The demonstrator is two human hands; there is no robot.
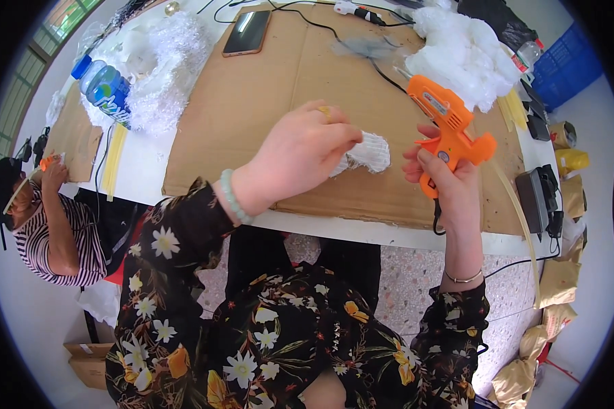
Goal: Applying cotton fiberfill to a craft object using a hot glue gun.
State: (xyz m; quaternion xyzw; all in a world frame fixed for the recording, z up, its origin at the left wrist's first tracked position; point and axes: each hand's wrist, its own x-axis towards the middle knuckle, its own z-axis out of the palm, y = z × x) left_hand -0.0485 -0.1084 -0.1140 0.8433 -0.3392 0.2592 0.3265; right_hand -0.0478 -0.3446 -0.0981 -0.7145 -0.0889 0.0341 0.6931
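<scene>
My right hand (450, 170) is wrapped round the grip of an orange hot glue gun (447, 109), its nozzle pointing to the far left. From the gun's rear a long, pale glue stick (522, 218) hangs over the table's front edge. My left hand (303, 153) is closed in a pinch; whatever its fingertips hold is too small or hidden to make out. Right by those fingers, a small white ribbed piece (373, 151) shows over the cardboard sheet (252, 129), partly covered by the hand. I cannot tell whether the fingers touch it.
A phone (247, 33) lies at the back. White fluffy material (467, 58) is heaped at the far right, with shiny white tinsel (174, 75) and a blue-capped bottle (104, 88) at the left. Black cables cross the cardboard. Another person (58, 232) sits at the left.
</scene>
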